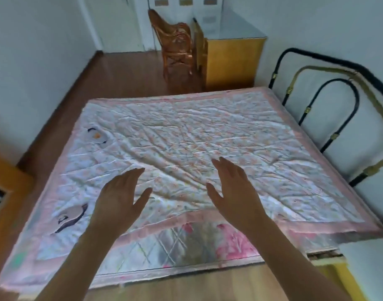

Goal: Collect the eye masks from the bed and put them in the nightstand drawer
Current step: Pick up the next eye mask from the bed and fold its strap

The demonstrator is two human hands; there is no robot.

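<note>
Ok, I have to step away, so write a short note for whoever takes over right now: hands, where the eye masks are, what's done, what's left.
Left hand and right hand: both open, fingers straight, holding nothing, above the quilt.
Two eye masks lie on the bed's left side: far mask and near mask.
Done: nothing collected yet.
Left: pick up both masks and put them in the nightstand drawer; which piece of furniture that is cannot be told from this view.

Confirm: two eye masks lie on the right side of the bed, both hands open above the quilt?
Wrong side. The head view shows both eye masks on the bed's left side. Left hand and right hand are open above the quilt.
</note>
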